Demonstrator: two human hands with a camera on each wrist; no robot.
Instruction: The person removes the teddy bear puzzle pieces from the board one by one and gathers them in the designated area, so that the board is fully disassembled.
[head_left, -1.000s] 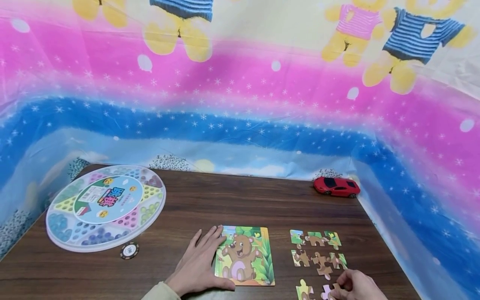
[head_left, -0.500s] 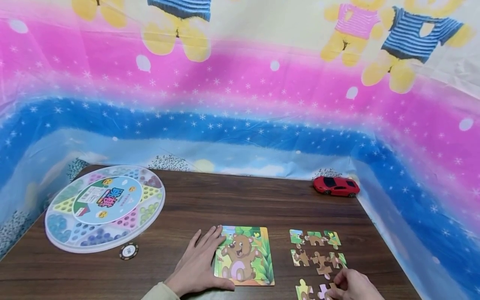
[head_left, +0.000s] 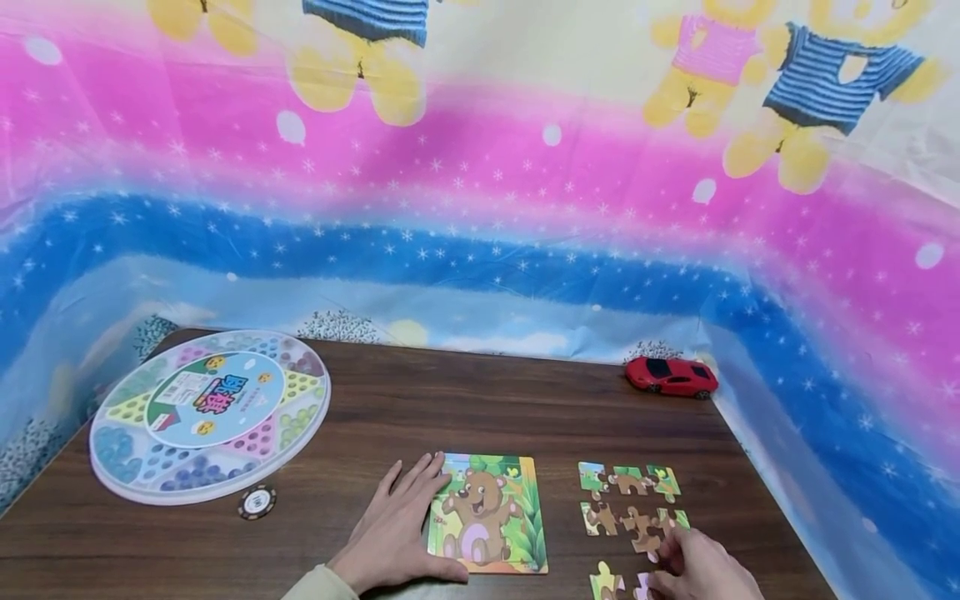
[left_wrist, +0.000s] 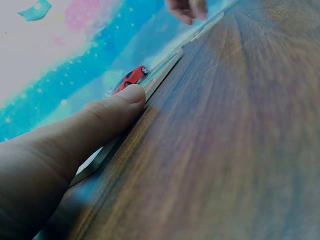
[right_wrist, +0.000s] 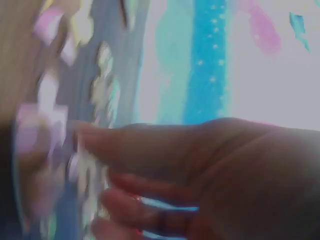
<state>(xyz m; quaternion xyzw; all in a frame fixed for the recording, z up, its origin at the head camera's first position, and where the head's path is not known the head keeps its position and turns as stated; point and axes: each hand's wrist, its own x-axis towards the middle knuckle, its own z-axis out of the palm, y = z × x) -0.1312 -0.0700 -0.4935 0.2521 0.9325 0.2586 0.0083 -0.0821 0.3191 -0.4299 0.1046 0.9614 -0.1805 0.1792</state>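
A bear jigsaw puzzle board lies flat at the front middle of the table. My left hand rests along its left side, fingers straight, the thumb at its near edge. To the right, loose jigsaw pieces lie in rows, the nearest row cut off by the frame. My right hand hovers low over them with thumb and forefinger apart, partly covering the right end of the middle row. Close to its thumb lies a pink and brown piece, blurred in the right wrist view. Nothing shows gripped between its fingers.
A round Chinese checkers set lies at the left, with a black and white poker chip by its near rim. A red toy car stands at the far right corner. A printed cloth hangs behind the table.
My right hand has moved slightly away from me, from the nearest row toward the middle row, and its thumb and forefinger have spread. The left hand and the board stay put.
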